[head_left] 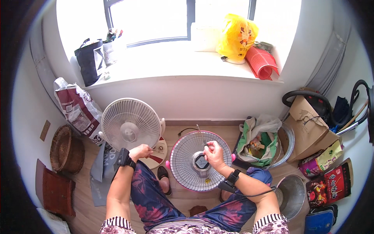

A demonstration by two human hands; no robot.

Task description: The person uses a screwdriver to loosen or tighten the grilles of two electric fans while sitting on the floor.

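In front of me a round heater with a pink rim and a wire grille (183, 156) faces upward between my knees. My right hand (215, 154) is over its centre, fingers pinched together; a small dark bit shows at the fingertips, too small to name. Beside that hand lies the dark centre piece (201, 162) of the grille. My left hand (141, 152) is closed above the round base (157, 154) of a white heater (128, 121), just below its grille; whatever its fingers hold, if anything, is hidden. Both wrists wear black strapped devices.
Left stand a wicker basket (62, 150), a maroon and white bag (80, 109) and a grey bag (100, 177). To the right are a green and white bag (269, 156), a cardboard box (311, 126) and a metal bucket (292, 197). The windowsill (167, 64) holds several bags.
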